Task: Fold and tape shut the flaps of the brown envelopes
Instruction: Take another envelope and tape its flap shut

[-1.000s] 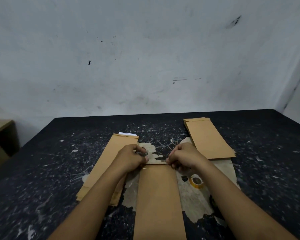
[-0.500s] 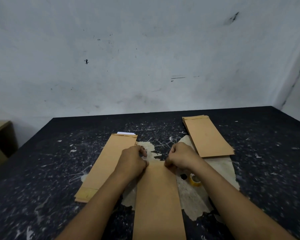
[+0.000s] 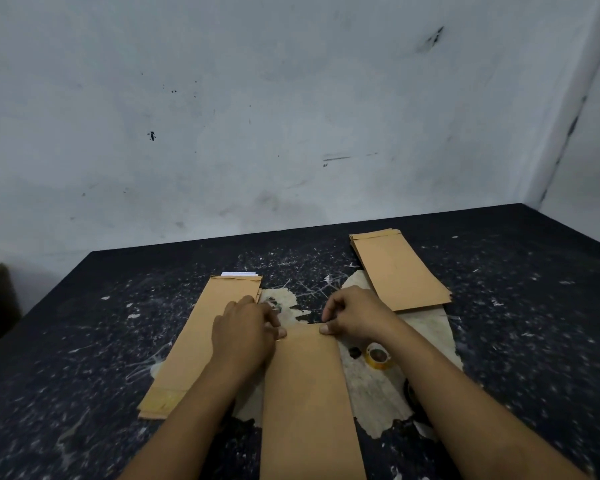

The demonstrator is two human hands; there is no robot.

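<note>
Looks like the fold step: left hand (image 3: pixel 245 332) and right hand (image 3: pixel 352 315) pinch the middle envelope's (image 3: pixel 309 393) far flap edge, so next they'd need the tape roll (image 3: pixel 378 356) just right of it.

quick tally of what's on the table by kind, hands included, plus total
Loose envelope: 1, the one in the middle, both hands at its far end
Envelope stacks: 2, left stack and right stack; sheets per stack can't be counted
Tape rolls: 1, tape
Hands: 2, left hand and right hand
Total: 6
</note>
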